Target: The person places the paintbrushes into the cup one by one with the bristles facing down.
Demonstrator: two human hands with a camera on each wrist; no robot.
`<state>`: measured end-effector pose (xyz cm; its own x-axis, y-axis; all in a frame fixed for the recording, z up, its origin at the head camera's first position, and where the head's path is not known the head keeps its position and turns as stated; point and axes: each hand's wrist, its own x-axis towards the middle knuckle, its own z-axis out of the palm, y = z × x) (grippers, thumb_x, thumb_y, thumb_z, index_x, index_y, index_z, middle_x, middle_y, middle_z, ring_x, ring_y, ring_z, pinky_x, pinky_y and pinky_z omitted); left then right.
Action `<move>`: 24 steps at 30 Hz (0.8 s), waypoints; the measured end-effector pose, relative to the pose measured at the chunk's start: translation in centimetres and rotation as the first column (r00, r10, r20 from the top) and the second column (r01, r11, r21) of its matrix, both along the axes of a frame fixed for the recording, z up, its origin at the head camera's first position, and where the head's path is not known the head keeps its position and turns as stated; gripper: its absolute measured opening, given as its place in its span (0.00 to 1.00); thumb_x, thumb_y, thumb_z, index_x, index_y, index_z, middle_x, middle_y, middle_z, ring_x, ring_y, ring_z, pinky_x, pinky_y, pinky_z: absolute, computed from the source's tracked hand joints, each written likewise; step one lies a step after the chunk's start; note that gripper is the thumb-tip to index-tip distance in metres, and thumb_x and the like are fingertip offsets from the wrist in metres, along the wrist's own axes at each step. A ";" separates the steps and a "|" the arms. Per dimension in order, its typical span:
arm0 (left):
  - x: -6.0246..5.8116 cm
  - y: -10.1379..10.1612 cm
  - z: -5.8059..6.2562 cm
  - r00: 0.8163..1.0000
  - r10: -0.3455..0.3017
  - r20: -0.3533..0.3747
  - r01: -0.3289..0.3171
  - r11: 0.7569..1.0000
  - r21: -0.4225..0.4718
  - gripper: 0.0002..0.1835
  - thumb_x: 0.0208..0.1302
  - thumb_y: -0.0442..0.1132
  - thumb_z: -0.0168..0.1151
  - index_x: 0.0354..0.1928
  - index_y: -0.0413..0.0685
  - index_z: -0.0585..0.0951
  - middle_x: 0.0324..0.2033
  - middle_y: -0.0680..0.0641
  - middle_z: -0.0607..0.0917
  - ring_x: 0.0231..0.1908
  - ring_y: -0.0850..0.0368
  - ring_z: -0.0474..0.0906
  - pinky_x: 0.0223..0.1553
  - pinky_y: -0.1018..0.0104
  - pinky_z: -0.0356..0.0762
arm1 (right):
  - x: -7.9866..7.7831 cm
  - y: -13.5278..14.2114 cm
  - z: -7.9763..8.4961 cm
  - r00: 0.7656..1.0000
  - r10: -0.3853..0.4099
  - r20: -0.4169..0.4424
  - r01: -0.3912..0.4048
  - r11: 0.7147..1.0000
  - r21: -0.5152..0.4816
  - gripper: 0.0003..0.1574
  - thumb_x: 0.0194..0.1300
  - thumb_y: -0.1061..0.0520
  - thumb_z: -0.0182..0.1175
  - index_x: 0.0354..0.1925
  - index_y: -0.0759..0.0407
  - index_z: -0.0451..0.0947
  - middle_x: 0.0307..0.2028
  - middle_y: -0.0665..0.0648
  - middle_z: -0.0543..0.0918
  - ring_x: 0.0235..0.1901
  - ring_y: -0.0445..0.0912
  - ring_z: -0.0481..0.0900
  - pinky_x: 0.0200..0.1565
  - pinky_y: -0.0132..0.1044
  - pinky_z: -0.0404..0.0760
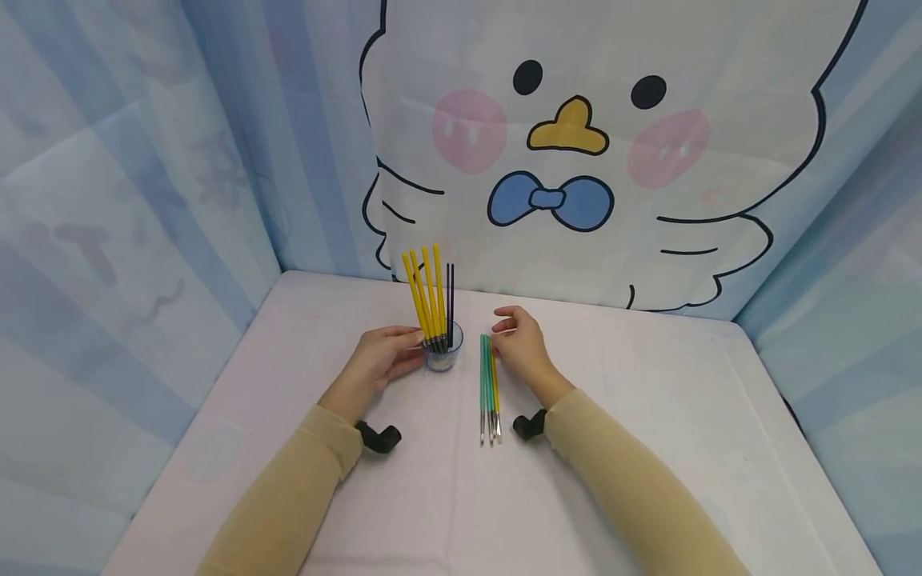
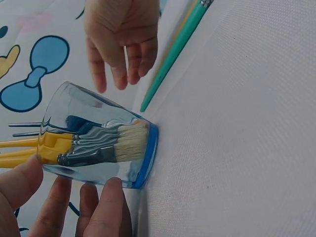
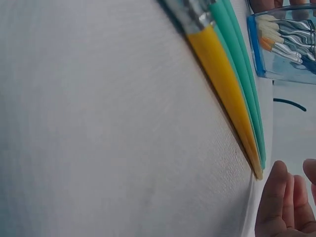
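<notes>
My left hand touches one side of a clear cup, its fingers fairly straight along that side. Inside the cup stand several yellow-handled paintbrushes and two dark-blue-handled ones, bristles down, as the left wrist view shows. To the cup's right, a row of green-handled paintbrushes and one yellow-handled paintbrush lies on the table, bristles toward me. Beside their handle ends, my right hand hovers with loosely bent fingers and holds nothing.
A pale cloth covers the table. Behind it hangs a curtain printed with a cartoon bird, with blue-and-white curtains at both sides. Black wrist-worn devices sit under both wrists.
</notes>
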<state>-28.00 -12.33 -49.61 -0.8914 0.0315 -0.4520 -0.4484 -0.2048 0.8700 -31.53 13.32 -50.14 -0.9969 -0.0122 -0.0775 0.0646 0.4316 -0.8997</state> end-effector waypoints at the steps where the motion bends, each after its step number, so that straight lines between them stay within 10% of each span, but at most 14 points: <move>1: 0.0 0.0 0.0 1.000 0.001 0.000 -0.001 1.000 0.000 0.21 0.74 0.38 0.70 0.65 0.39 0.82 0.65 0.37 0.84 0.61 0.45 0.84 0.63 0.54 0.89 | 0.0 0.1 0.0 1.000 -0.002 0.006 0.002 1.000 0.009 0.29 0.74 0.66 0.63 0.70 0.59 0.74 0.51 0.61 0.82 0.43 0.49 0.83 0.44 0.36 0.92; 24: 0.1 0.0 -0.1 1.000 -0.006 -0.014 0.006 1.000 0.014 0.22 0.75 0.37 0.69 0.66 0.38 0.81 0.65 0.37 0.83 0.61 0.44 0.84 0.63 0.54 0.88 | 1.0 0.9 1.3 0.977 0.078 0.197 -0.128 0.958 0.258 0.28 0.69 0.64 0.70 0.65 0.58 0.76 0.35 0.55 0.81 0.23 0.44 0.82 0.27 0.30 0.83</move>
